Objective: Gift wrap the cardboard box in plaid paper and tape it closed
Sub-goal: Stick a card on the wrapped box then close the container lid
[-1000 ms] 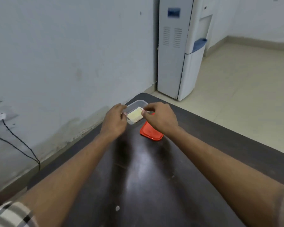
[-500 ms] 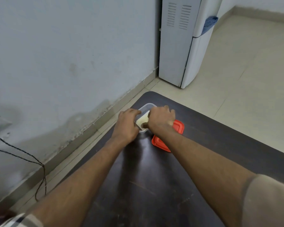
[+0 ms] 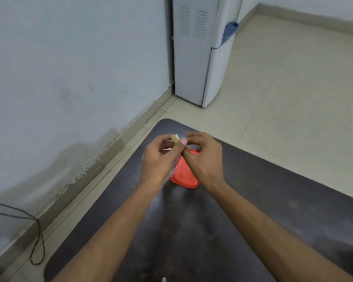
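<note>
A dark counter (image 3: 253, 220) fills the lower view, with a white water dispenser (image 3: 194, 58) on the floor beyond its far corner. Both hands are raised above that corner, over a red lid (image 3: 183, 176) lying on the counter. The left hand (image 3: 159, 159) pinches a small pale strip (image 3: 175, 137) in curled fingers, while the right hand (image 3: 204, 157) curls beside it, its grip too blurred to tell.
</note>
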